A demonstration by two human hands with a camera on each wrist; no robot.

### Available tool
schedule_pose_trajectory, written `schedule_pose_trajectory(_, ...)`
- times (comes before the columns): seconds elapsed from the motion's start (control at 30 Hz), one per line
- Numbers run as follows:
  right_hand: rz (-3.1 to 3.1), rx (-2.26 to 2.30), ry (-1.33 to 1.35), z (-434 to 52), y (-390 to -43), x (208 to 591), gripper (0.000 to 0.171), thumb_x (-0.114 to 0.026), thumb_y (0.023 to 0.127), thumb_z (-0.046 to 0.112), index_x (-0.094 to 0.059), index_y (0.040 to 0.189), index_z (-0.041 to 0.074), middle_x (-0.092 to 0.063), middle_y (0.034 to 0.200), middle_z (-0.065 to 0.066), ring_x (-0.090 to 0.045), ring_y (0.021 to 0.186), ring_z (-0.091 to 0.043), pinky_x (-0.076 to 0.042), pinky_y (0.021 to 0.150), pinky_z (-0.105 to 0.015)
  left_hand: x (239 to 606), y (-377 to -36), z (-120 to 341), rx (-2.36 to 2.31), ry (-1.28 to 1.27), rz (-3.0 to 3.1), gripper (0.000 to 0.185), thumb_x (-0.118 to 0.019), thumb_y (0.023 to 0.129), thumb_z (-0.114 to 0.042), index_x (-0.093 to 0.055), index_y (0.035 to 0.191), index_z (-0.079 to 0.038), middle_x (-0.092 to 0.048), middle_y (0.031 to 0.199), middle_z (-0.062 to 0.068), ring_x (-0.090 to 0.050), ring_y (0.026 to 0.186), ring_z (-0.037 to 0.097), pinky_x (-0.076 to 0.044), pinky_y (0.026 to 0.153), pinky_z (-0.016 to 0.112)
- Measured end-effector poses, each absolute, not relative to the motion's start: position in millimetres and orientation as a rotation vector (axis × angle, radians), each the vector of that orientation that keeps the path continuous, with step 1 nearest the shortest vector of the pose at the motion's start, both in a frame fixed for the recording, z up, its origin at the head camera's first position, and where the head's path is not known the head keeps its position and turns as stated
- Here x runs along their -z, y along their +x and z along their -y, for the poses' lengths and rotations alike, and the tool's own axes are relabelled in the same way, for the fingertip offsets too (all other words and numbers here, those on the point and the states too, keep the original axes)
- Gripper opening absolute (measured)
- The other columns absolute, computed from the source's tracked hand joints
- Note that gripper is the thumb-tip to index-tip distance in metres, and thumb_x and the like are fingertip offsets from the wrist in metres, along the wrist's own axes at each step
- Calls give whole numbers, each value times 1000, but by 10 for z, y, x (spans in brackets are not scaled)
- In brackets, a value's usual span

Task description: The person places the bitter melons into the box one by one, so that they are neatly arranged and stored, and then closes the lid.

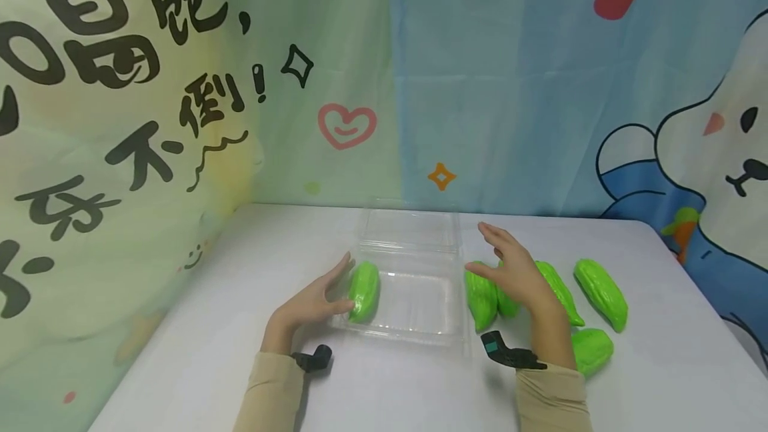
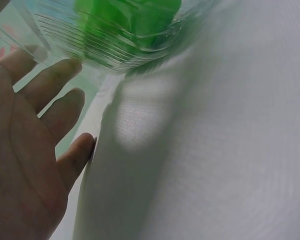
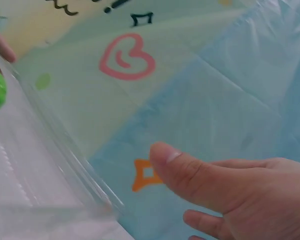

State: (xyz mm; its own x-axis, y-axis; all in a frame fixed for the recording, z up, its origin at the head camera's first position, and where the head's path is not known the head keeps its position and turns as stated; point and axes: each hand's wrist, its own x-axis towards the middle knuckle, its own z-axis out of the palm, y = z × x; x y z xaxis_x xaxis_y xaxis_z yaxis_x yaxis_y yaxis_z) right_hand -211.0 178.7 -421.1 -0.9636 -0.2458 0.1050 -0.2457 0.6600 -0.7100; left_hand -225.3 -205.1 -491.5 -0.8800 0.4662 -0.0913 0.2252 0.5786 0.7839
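A clear plastic box (image 1: 420, 299) lies with its lid (image 1: 411, 229) folded back on the white table. One glossy green piece (image 1: 364, 292), long and ridged like a bitter melon, is inside along the left wall. My left hand (image 1: 315, 299) is at that wall, fingers spread and fairly straight; the left wrist view shows its fingers (image 2: 62, 112) beside the ribbed plastic. Right of the box, my right hand (image 1: 510, 269) hovers above more green pieces, thumb apart from the fingers, holding nothing. It partly hides some of them.
Several like green pieces lie right of the box, among them one beside its right wall (image 1: 480, 299), one farthest right (image 1: 601, 293) and one near my right forearm (image 1: 592, 351). A printed curtain (image 1: 510, 119) hangs behind the table's back edge.
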Motion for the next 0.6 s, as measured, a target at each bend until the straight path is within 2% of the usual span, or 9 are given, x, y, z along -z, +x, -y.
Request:
schedule_pose_trajectory(0.2,-2909,1095,-345,-1961,-2084,4247,84,-67,87,38,-23,151,6,-22,154,-24,-38,129,-51,-35,106,-61,4917,-2240,2061,-1187,564,-2536,100,-71,80,-47,-6,154,-26,-18,159,-4,-12,148,20,-12,120,47)
schedule_pose_trajectory(0.4,-2905,1004,-263,-2100,-2078,4328,87,-70,85,39,-23,150,5,-20,154,-26,-22,138,-50,-23,108,-68,4919,-2240,2059,-1193,566,-2524,100,-71,81,-47,-6,154,-27,-17,159,-4,-11,148,20,-12,120,47)
schedule_pose_trajectory(0.6,-2859,965,-262,-2181,-2082,4397,94,-72,81,42,-21,151,7,-16,155,-26,-17,139,-52,-20,107,-70,4913,-2241,2055,-1188,571,-2528,99,-71,81,-46,-6,154,-27,-18,159,-5,-11,148,19,-12,120,46)
